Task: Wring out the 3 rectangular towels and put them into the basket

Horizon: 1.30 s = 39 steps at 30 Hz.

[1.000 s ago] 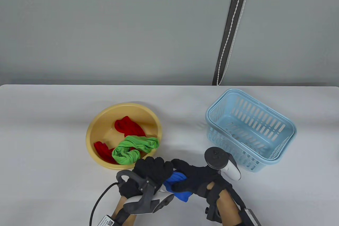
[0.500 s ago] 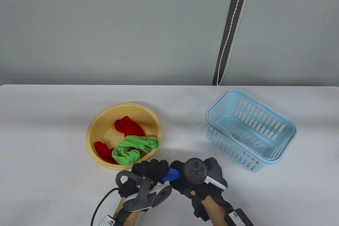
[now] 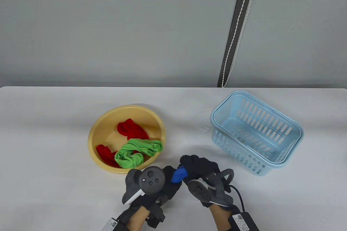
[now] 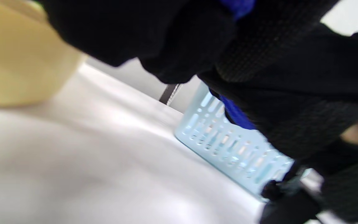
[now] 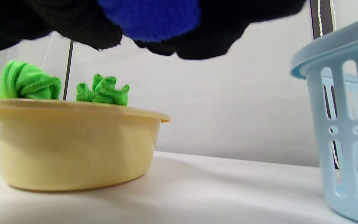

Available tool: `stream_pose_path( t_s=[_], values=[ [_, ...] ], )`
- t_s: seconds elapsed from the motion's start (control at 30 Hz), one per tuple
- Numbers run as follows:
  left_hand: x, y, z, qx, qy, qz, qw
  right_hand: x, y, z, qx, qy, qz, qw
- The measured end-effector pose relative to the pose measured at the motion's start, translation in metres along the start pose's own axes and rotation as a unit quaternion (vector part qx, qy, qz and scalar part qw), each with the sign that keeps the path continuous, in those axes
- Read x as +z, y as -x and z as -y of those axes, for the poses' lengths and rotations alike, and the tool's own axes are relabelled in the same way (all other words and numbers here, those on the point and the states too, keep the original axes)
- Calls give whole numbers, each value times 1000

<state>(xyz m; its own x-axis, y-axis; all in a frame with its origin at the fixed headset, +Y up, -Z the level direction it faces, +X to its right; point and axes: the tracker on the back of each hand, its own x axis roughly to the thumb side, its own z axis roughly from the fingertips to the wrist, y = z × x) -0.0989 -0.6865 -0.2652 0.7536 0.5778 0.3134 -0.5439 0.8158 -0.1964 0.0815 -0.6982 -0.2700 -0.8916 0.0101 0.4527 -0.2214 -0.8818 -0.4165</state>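
Observation:
A twisted blue towel [image 3: 179,174] is held just above the table near its front edge, between the two gloved hands. My left hand [image 3: 169,182] grips its left end and my right hand [image 3: 193,164] grips its right end, so only a short blue stretch shows between them. The same towel appears as the blue towel [image 5: 154,18] in the right wrist view and the blue towel [image 4: 236,113] in the blurred left wrist view. A green towel [image 3: 137,151] and a red towel [image 3: 131,129] lie in the yellow basin [image 3: 93,133]. The light blue basket [image 3: 295,130] stands at the right with nothing inside.
The basin [image 5: 73,146] sits just beyond my left hand, the green towel [image 5: 29,84] heaped over its near rim. The basket [image 5: 346,124] is to the right of my right hand. A dark strap [image 3: 235,30] hangs on the grey wall behind the table.
Both hands have rolled in opposite directions around the blue towel, twisting it. The left tracker has come up on top, the right tracker has turned down toward the person. Less blue shows.

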Motion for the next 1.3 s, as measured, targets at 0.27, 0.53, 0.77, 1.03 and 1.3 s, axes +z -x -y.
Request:
stream_pose_path(
  t_s=[0.27, 0.53, 0.77, 1.03, 1.3],
  values=[
    [-8, 11, 6, 215, 115, -26, 970, -1, 1, 11, -2, 25, 14, 1000],
    [-15, 19, 21, 389, 236, -39, 890, -1, 2, 10, -3, 34, 18, 999],
    [-17, 16, 36, 524, 305, -5, 795, 1, 1, 17, -18, 56, 18, 998],
    [-15, 4, 50, 630, 339, 31, 698, 3, -3, 26, -7, 87, 21, 996],
    [-12, -10, 59, 704, 353, 57, 614, 2, -8, 32, 14, 118, 23, 993]
  ],
)
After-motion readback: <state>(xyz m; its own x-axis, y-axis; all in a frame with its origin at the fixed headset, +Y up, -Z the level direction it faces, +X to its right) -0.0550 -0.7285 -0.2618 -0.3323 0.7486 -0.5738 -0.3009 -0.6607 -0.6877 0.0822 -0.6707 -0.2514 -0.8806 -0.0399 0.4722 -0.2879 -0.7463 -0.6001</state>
